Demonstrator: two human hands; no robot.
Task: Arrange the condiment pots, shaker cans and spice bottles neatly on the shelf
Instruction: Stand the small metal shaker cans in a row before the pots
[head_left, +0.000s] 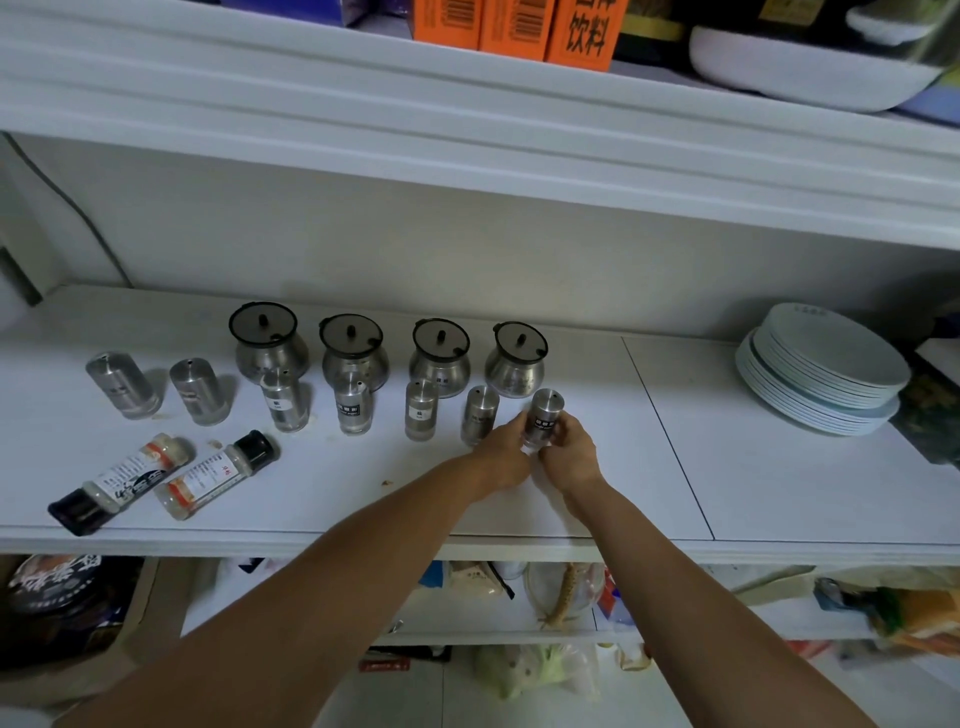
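Note:
Several steel condiment pots (355, 352) with dark lids stand in a row at the back of the white shelf (675, 467). In front of them stands a row of several steel shaker cans (354, 402). The rightmost shaker can (544, 413) is upright, gripped from both sides by my left hand (501, 457) and my right hand (569, 454). Two spice bottles lie on their sides at the front left, one (122, 480) with its black cap toward the shelf edge, the other (221, 473) with its cap pointing away.
A stack of pale plates (826, 369) sits at the right end of the shelf. The upper shelf holds orange cartons (519, 26) and a white dish (800, 73). Bags and packets fill the lower shelf (561, 597). Crumbs lie near the bottles.

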